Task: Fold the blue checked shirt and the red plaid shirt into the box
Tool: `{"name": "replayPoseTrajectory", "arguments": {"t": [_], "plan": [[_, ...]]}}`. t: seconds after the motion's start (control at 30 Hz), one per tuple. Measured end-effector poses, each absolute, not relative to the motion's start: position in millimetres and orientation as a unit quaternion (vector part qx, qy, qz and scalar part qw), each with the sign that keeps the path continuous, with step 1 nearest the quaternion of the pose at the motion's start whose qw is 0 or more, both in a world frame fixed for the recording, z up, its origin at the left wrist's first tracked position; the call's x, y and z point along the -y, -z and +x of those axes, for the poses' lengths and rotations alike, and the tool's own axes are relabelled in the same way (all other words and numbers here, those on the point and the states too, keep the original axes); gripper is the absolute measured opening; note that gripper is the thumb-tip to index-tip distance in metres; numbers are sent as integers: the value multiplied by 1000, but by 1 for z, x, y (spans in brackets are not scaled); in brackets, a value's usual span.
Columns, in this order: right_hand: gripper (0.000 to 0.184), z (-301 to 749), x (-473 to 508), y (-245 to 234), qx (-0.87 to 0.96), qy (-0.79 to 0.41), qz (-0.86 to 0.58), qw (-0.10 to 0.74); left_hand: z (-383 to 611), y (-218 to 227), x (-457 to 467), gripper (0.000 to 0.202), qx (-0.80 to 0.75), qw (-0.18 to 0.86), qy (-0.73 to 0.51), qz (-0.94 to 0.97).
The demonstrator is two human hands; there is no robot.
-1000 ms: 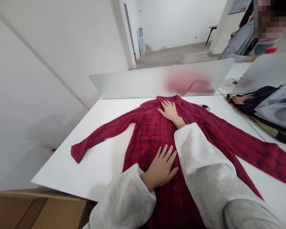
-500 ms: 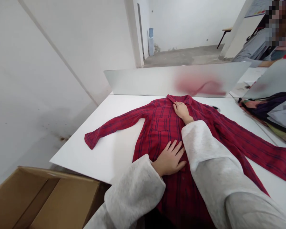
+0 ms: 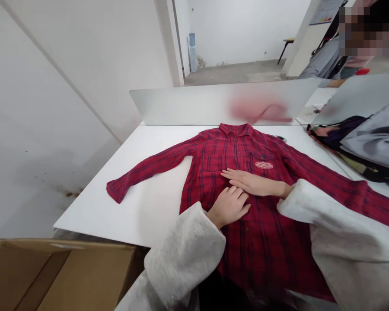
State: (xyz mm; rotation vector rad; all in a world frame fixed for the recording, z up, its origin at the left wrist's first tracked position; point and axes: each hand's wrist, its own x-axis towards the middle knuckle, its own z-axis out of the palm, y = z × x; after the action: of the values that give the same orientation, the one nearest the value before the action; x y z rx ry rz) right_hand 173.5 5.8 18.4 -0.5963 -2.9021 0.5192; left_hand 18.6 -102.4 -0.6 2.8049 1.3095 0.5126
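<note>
A red plaid shirt [image 3: 262, 233] with dark stripes lies front up on the white table [image 3: 149, 224], its collar at the far side and both sleeves spread outward. A pale printed patch [image 3: 264, 165] shows below one chest pocket. My left hand [image 3: 230, 206] rests open on the middle of the shirt, fingers extended. Just beyond it my right hand [image 3: 251, 182] lies flat across the shirt front, fingers stretched to the left. The two hands overlap slightly at the fingers. Neither one grips the cloth. The shirt's lower hem is partly out of sight near my body.
An open cardboard box [image 3: 84, 276] stands at the near left, below the table edge. A frosted divider [image 3: 181, 106] runs along the back. Several garments [image 3: 372, 142] are heaped at the right. Beyond the divider, a person in a grey sleeve [image 3: 320, 60] is at the far right.
My right hand has moved from near the collar back toward my left hand, uncovering the collar and the patch. The left hand stays about where it was on the shirt. The view has shifted slightly.
</note>
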Motion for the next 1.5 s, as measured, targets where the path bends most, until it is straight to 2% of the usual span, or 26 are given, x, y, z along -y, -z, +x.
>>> {"name": "replayPoseTrajectory", "arguments": {"t": [0.2, 0.3, 0.33, 0.5, 0.57, 0.8, 1.07, 1.3, 1.43, 1.5], "plan": [[48, 183, 6, 9, 959, -49, -265, 89, 17, -23, 119, 27, -335, -26, -98, 937], [47, 182, 4, 9, 960, -27, -266, 88, 17, -25, 144, 21, -371, -33, -73, 925], [48, 182, 4, 8, 960, -24, -265, 87, 17, -24, 156, 24, -399, -31, -72, 914], [49, 181, 3, 8, 961, -18, -263, 83, 10, -14, 225, 76, -449, -24, -71, 891], [49, 181, 3, 8, 961, -23, -265, 80, 7, -10, 244, 85, -436, -18, -62, 898], [54, 187, 3, 5, 941, -35, -326, 89, -7, 1, 256, 43, -402, -93, -96, 906], [56, 190, 2, 2, 934, -37, -349, 62, -10, 4, 261, 48, -398, -86, -139, 903], [57, 191, -2, 8, 936, -35, -342, 79, -17, -9, 277, 36, -319, -15, -315, 894], [56, 192, -3, 11, 935, -32, -341, 88, 8, -12, 283, 25, -319, -13, -316, 894], [56, 191, -3, 9, 935, -34, -343, 86, 16, -13, 283, 24, -311, 28, -313, 897]]}}
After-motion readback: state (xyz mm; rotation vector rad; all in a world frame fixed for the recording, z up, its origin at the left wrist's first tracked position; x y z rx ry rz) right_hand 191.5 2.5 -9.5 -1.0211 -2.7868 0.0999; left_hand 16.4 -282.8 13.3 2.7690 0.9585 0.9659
